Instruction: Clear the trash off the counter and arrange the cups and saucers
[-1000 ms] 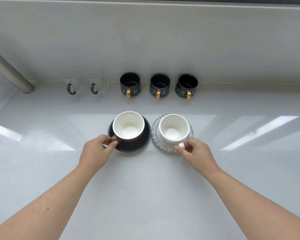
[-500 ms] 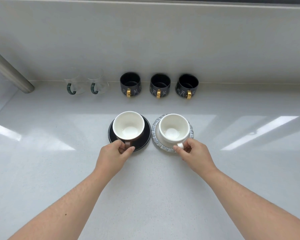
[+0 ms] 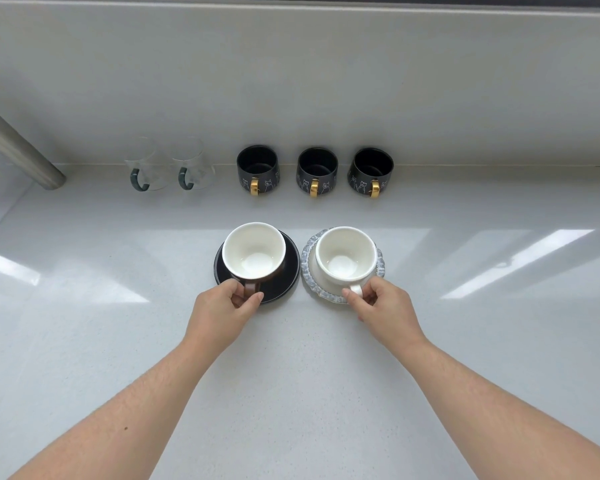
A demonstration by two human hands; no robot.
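Observation:
A brown cup with a white inside point(image 3: 253, 252) stands on a black saucer point(image 3: 290, 275) at the counter's middle. My left hand point(image 3: 222, 313) pinches its brown handle, which points toward me. Right beside it, a white cup point(image 3: 345, 254) sits on a grey-blue rimmed saucer point(image 3: 307, 263). My right hand point(image 3: 385, 311) pinches that cup's white handle, also turned toward me. No trash is visible on the white counter point(image 3: 291, 393).
Along the back wall stand two clear glass cups with green handles point(image 3: 146, 169) point(image 3: 193, 168) and three black cups with gold handles point(image 3: 257, 169) point(image 3: 316, 171) point(image 3: 370, 171). A steel tube point(image 3: 18, 150) slants in at the far left.
My left hand turned the brown cup so its handle swung from the left to face me. My right hand stayed on the white cup's handle.

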